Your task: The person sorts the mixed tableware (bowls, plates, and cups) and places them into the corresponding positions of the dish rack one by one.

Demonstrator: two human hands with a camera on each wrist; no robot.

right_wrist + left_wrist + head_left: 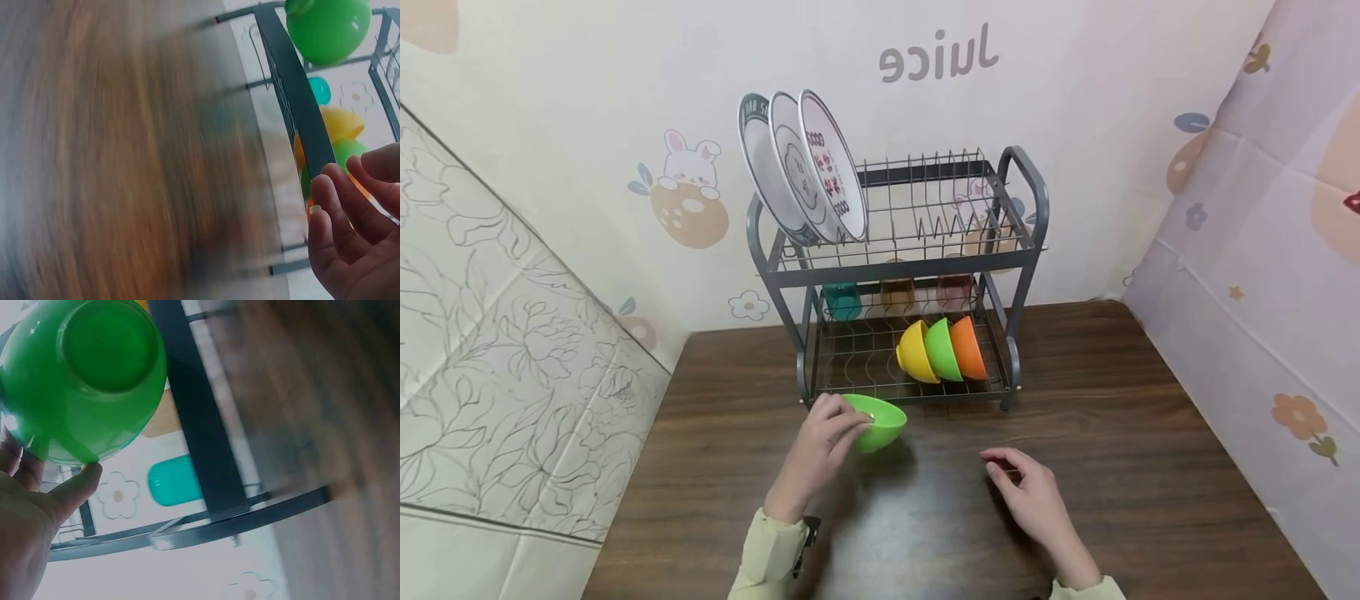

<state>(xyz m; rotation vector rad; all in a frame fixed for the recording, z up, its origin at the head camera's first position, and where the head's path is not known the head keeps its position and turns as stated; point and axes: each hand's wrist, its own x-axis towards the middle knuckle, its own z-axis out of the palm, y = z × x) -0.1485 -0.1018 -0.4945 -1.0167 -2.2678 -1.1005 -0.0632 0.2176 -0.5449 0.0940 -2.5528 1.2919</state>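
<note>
Item, your left hand [823, 437]: low centre-left of the head frame, sleeve at the bottom edge. Its fingers and thumb curl over the near rim of the green bowl [876, 422] and pinch it. In the left wrist view the thumb tip presses the bowl's outer wall, upper left of that frame, and the bowl's round base faces the camera.

Item, green bowl: held just above the table [1150, 467], immediately in front of the lower left corner of the dish rack [898, 275], centre of the head frame. It is tilted, its opening turned up and toward the rack.

Item, your right hand [1033, 492]: lower centre-right of the head frame, well apart from the bowl. It is open and holds nothing; the fingers are loosely bent, fingertips pointing left. You cannot tell whether it touches the wood. The right wrist view shows the same relaxed fingers at its lower right.

Item, dish rack: grey, two tiers, standing at the back of the table against the wall.
- Upper tier, left end: three plates [805, 167] standing on edge, leaning left.
- Lower tier, right half: yellow bowl [916, 352], second green bowl [942, 348] and orange bowl [968, 346], nested on their sides.
- Lower tier, rear: a teal cup [842, 300], with two more cups to its right, their colours hard to tell.
</note>
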